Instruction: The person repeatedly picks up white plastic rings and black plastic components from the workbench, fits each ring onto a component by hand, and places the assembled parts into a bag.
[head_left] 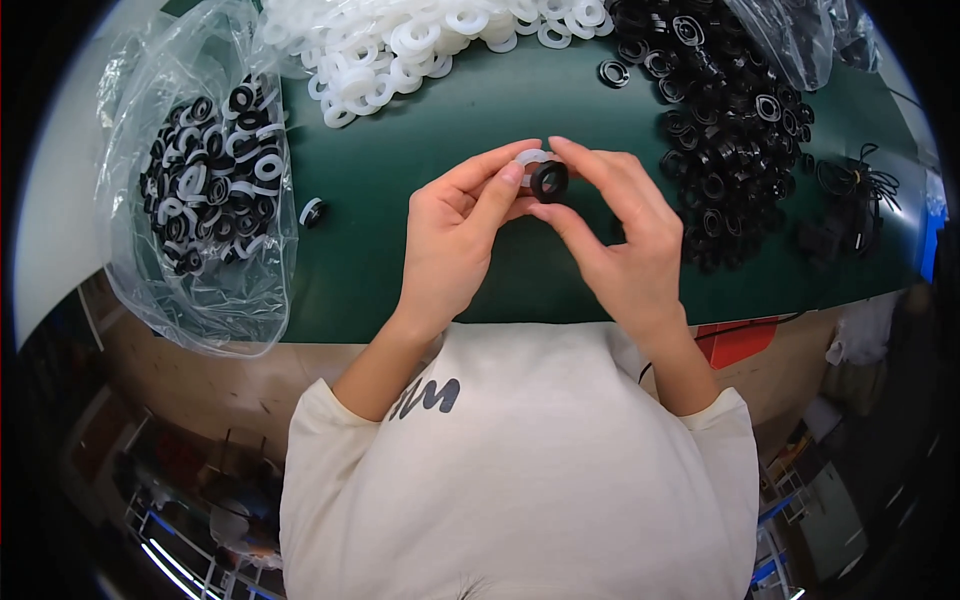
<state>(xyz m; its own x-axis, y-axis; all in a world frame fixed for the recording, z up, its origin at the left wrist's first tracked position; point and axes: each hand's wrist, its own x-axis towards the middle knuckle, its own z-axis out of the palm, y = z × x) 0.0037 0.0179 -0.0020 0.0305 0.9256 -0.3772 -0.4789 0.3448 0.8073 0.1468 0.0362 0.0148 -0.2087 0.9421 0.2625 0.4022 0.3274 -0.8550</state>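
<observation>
In front of my chest, over the green table, my two hands meet at the fingertips. My left hand (447,235) pinches a white plastic ring (531,157) between thumb and fingers. A black ring (549,182) sits right against it, with the fingers and thumb of my right hand (632,232) closed about its edge. Whether the two rings are joined or only touching, I cannot tell. Left of my hands, a single black-and-white ring pair (313,212) lies on the tabletop beside the clear bag.
A clear plastic bag (250,310) at the left holds many black-and-white ring pairs (215,185). White rings (400,50) are heaped at the back, black rings (730,130) at the right. A coiled black cable (862,190) lies on the green table (345,270) near its right end.
</observation>
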